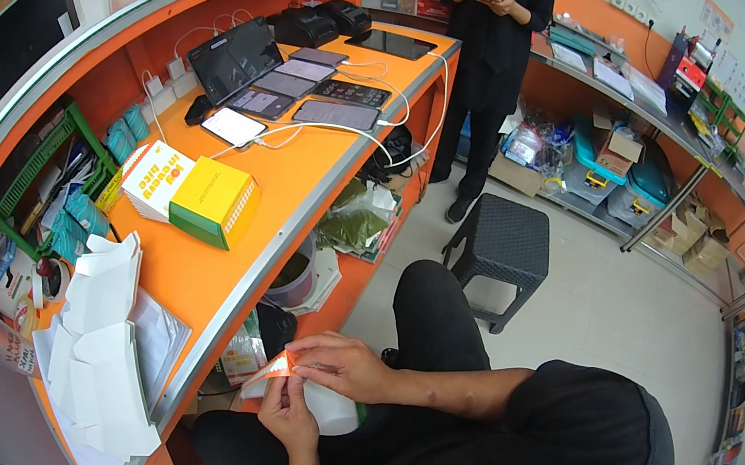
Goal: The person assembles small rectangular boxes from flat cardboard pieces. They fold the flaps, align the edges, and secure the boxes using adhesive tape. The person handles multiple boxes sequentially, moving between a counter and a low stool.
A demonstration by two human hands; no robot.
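Over my lap, both hands pinch a small orange and white folded piece of card (pixel 274 368). My left hand (pixel 288 417) grips its lower side, fingers closed. From the right, my right hand (pixel 348 367) pinches its upper corner between thumb and fingers. Beneath my hands a white and green carton piece (pixel 331 411) rests on my lap, partly hidden by them. On the orange counter (pixel 190 288) to my left stand folded cartons in yellow, green and white (pixel 215 203). Nearer to me lie unfolded white carton sheets (pixel 106 376) on a pile of paper.
Several phones (pixel 234 127) with charging cables and a tablet (pixel 236 61) occupy the counter's far part. A black stool (pixel 504 250) stands ahead. Beyond it, a person in black (pixel 495 25) holds a phone. Shelves with plastic boxes (pixel 636 188) run along the right.
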